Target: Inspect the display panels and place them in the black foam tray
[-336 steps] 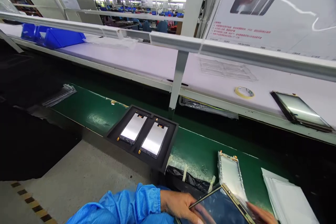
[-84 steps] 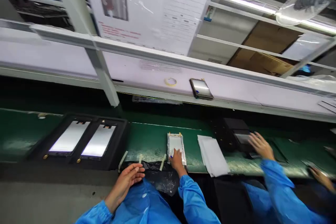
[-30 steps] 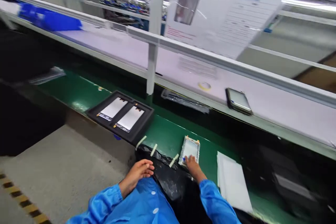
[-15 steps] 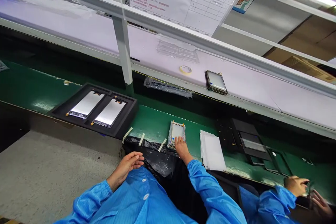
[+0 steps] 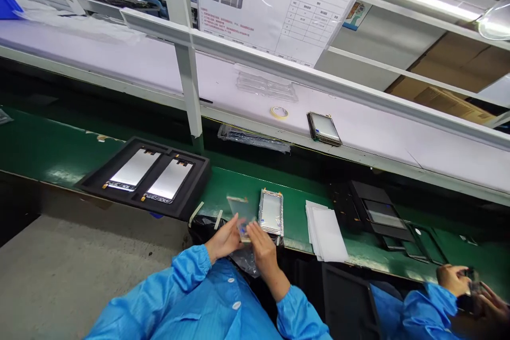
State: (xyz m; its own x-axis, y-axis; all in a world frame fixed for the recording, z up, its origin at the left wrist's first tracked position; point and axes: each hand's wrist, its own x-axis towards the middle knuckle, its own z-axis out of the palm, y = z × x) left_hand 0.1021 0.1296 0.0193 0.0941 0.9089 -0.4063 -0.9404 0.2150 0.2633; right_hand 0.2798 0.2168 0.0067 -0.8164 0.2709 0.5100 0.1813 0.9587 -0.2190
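Between my two hands, above the bench's front edge, a thin clear glass panel (image 5: 239, 208) is tilted up, with a blue mark near its lower end. My left hand (image 5: 226, 239) pinches its left edge. Fingers of my right hand (image 5: 261, 247) close on its lower right side. Right behind, a stack of similar framed panels (image 5: 271, 211) lies on the green bench, orange tabs at its far end. Left of these, a black foam tray (image 5: 201, 170) holds two silver-backed display panels (image 5: 134, 170), each in its own compartment.
White sheets (image 5: 329, 234) lie right of the stack. Black frames and trays (image 5: 378, 210) sit farther right, near a co-worker's hands (image 5: 454, 280). On the raised shelf rest a tape roll (image 5: 279, 112) and another panel stack (image 5: 324, 127). A black bag (image 5: 201, 228) is taped to the bench edge.
My right hand has lifted a panel off the stack and brought it left toward me. My left hand has moved right and closed on its edge.
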